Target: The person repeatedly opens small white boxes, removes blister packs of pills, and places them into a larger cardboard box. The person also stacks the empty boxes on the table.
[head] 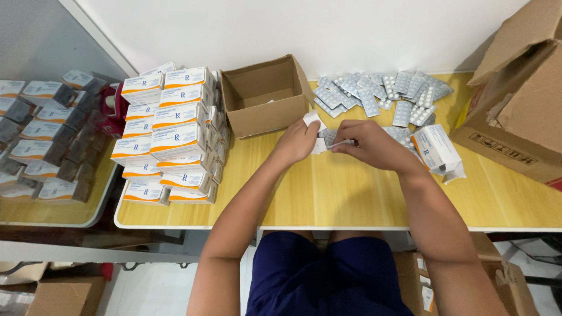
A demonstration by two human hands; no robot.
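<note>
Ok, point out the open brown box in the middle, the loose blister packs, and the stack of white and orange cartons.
Open brown box point(258, 120), head view, front wall.
Blister packs point(374, 93), head view, middle of pile.
Stack of cartons point(175, 139), head view, carton top.

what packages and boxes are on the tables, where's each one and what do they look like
Stacked cartons: table's left, white with orange stripes.
Small cardboard box: centre back, brown, open.
Blister packs: back right, a loose silver pile.
Single carton: beside the right hand, white, flap open.
Large cardboard box: far right, brown, flaps open.
Small white carton: between both hands, left hand.
Side-table cartons: far left, white, dim.
</note>
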